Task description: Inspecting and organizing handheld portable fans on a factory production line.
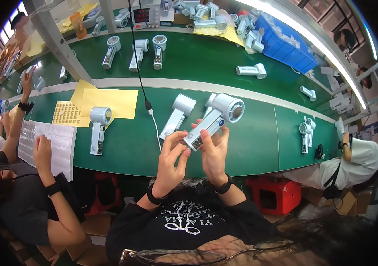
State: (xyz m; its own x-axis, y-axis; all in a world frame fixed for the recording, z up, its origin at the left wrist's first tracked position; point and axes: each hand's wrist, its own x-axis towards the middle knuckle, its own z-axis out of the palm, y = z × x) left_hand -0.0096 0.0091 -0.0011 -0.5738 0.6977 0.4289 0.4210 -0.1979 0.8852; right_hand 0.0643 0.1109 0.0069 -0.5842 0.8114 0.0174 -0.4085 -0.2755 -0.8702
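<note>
I hold a white hair dryer (221, 116) above the green bench (251, 137), its round barrel up and to the right, its handle pointing down-left. My right hand (215, 153) wraps the handle from below. My left hand (171, 159) touches the handle's lower end with its fingertips. Two more white hair dryers (178, 115) lie on the bench just behind my hands, one partly hidden by the held one. A white cable (153, 124) hangs down beside them.
Another dryer (99, 128) lies to the left by yellow sheets (109, 102) and a sticker sheet (67, 113). A person at left rests a hand on a white sheet (49, 144). More dryers line the far belt; a blue bin (286, 44) and red box (274, 195) stand right.
</note>
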